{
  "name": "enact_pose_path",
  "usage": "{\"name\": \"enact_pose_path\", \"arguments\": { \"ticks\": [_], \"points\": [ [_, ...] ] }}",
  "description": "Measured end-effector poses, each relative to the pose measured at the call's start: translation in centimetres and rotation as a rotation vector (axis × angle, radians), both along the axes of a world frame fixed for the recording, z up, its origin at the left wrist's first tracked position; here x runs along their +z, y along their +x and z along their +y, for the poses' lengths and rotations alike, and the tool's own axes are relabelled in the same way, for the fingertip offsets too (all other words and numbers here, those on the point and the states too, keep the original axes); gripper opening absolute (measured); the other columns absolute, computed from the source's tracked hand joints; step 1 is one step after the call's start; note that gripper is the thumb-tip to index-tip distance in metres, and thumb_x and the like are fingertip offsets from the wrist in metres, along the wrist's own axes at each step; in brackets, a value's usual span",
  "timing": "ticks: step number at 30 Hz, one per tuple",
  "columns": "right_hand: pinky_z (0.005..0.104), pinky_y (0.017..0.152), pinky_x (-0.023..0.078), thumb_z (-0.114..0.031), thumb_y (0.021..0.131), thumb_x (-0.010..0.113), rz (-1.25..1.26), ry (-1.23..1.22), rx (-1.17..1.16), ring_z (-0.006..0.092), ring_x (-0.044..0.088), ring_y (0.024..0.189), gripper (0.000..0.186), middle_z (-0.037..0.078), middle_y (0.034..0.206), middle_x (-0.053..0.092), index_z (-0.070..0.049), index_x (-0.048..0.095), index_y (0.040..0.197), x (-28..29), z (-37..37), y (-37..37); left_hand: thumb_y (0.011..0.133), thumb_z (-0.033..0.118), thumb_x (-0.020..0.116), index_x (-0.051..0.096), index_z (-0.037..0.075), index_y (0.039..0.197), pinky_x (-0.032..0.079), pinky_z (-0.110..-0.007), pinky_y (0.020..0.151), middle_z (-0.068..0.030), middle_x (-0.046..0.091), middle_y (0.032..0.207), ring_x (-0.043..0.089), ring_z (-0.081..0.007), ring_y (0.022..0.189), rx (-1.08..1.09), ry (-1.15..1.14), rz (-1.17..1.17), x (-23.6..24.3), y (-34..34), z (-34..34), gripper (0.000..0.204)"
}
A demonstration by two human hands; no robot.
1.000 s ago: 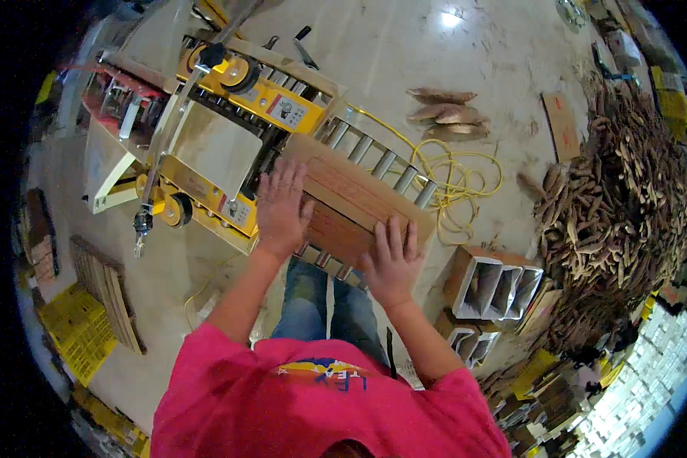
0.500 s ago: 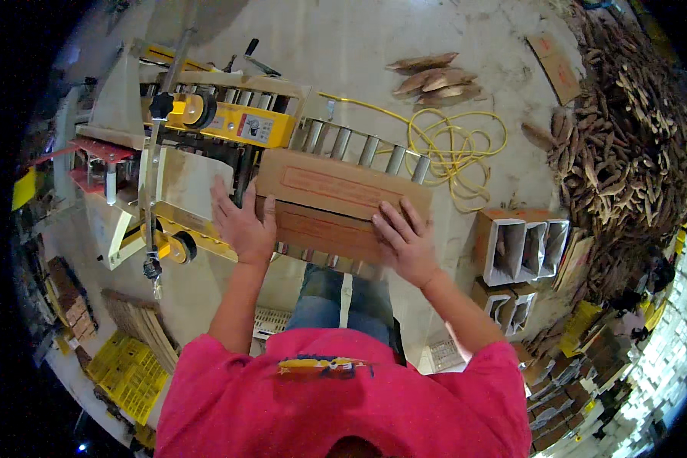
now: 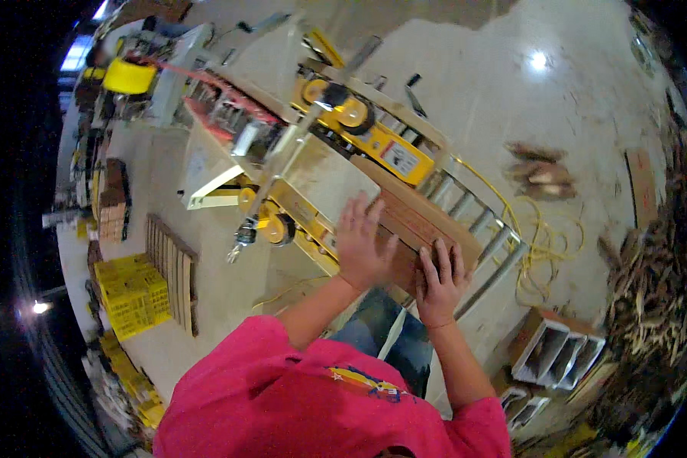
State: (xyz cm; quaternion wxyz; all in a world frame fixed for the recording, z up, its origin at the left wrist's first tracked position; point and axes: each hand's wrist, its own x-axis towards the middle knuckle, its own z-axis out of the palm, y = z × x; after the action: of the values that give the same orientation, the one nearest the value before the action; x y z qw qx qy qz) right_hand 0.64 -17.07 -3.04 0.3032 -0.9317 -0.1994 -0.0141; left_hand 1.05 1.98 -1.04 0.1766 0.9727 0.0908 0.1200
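A brown cardboard box with its top flaps folded together lies on a roller conveyor, its far-left end inside a carton-taping machine. My left hand is over the box's near-left side, fingers spread and slightly blurred; whether it touches the box I cannot tell. My right hand lies on the near-right part of the box top, fingers stretched out over the flaps and gripping nothing. Metal rollers show beyond the box's right end.
A yellow cable is coiled on the floor to the right. White-edged open cartons stand at the lower right, near a large heap of brown roots. Yellow crates and leaning wooden slats are at the left.
My view has swung left, so the machine and box appear tilted and shifted right. The box has moved further into the machine, with both hands following it.
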Motion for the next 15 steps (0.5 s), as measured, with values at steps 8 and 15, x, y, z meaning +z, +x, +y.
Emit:
{"name": "enact_pose_path", "arguments": {
  "ticks": [8, 15],
  "points": [
    [0.0449, 0.113, 0.029, -0.011, 0.079, 0.055, 0.336, 0.516, -0.051, 0.0363, 0.037, 0.136, 0.059, 0.018, 0.145, 0.044, -0.011, 0.05, 0.138, 0.9, 10.1, 5.0, 0.095, 0.02, 0.046, 0.041, -0.002, 0.14, 0.041, -0.039, 0.101, -0.0145, 0.053, 0.129, 0.053, -0.0261, 0.113, -0.109, -0.468, -0.274, -6.6, -0.9, 3.8, 0.05],
    [0.0428, 0.1, 0.042, -0.013, 0.086, 0.056, 0.576, 0.799, 0.031, 0.0361, 0.052, 0.118, 0.036, 0.018, 0.125, 0.057, -0.002, 0.058, 0.121, 6.0, 4.1, 4.2, 0.095, 0.038, 0.051, 0.04, -0.001, 0.141, 0.037, -0.044, 0.107, -0.0226, 0.049, 0.139, 0.047, -0.0384, 0.127, -0.027, -0.093, -0.132, -3.9, -0.6, 2.3, 0.061]
  ]
}}
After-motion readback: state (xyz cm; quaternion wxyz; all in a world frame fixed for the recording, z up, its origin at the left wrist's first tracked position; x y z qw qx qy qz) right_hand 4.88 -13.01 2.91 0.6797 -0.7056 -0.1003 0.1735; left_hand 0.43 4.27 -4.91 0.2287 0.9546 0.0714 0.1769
